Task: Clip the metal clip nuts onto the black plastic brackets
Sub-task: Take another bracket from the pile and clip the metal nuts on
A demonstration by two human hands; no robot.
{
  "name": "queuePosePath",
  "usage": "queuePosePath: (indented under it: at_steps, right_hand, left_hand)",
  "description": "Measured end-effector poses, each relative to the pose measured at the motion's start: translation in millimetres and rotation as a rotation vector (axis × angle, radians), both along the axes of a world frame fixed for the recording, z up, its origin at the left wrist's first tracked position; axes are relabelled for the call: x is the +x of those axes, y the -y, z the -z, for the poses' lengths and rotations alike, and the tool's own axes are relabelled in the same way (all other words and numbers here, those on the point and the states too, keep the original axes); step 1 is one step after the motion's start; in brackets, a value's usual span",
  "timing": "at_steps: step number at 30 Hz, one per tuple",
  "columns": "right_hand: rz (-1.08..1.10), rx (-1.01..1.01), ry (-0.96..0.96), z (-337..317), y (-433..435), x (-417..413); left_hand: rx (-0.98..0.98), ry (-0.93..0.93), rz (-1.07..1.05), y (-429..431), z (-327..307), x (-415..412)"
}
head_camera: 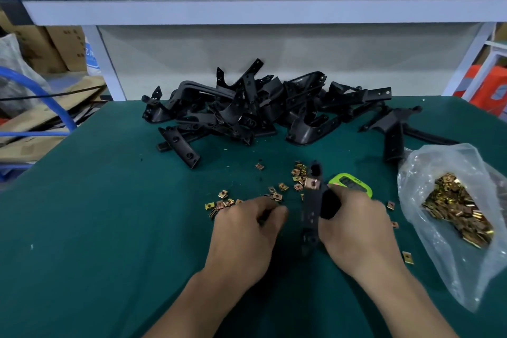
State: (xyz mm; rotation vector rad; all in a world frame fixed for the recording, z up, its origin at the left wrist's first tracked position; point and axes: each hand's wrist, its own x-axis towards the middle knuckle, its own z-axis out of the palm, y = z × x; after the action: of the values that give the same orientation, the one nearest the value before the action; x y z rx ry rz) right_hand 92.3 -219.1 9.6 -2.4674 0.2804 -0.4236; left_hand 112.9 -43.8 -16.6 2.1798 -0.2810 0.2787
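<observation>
Looking down at a workbench, we see a long black plastic bracket [311, 211] held nearly upright over the middle of the dark green table mat [109, 228]. One coppery square metal clip nut [312, 183] sits on the bracket's upper part. The right hand [356, 228] grips the bracket's lower half, fingers wrapped round it. Just to its left, the left hand [244, 228] hovers with fingers curled down over scattered loose gold clip nuts [299, 173]. It is blurred, so we cannot tell whether it pinches one.

To the right lies an open clear plastic bag [428, 162], heaped with more gold nuts [455, 208]. Behind the hands, a tangled pile of black plastic brackets [247, 112] stretches across the far side of the mat. A lime green digital timer [354, 182] lies just behind the right hand.

We judge these risks:
- The fitted nut could sit crooked or slide off its hole if the bracket twists in the grip.
- A small nut could slip from the fingertips and get lost among the others.
- A sweep of the right forearm could catch the bag and spill it.

As for writing, the timer's screen shows no digits we can read. Dark print on the brown cardboard boxes [65, 46] at the far left is too small to make out.
</observation>
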Motion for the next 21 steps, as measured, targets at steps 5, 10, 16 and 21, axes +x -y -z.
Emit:
queuePosePath:
  at_steps: [5, 10, 16, 21]
  right_hand:
    - [0.023, -0.251, -0.067, 7.9, -3.7, -1.5]
    - [0.010, -0.276, -0.040, 19.0, -10.3, 6.0]
    - [-0.058, -0.267, -0.038, 27.0, -11.2, 13.5]
    - [-0.035, -0.268, 0.021, 24.9, -7.8, 12.5]
  left_hand:
    - [-0.230, -0.099, -0.107, -8.3, -9.6, 5.6]
    - [-0.364, -0.140, -0.130, -11.9, -11.3, 12.0]
    - [-0.337, -0.155, -0.033, -12.2, -5.3, 15.7]
    - [-0.316, -0.303, 0.060, -14.3, -1.7, 15.7]
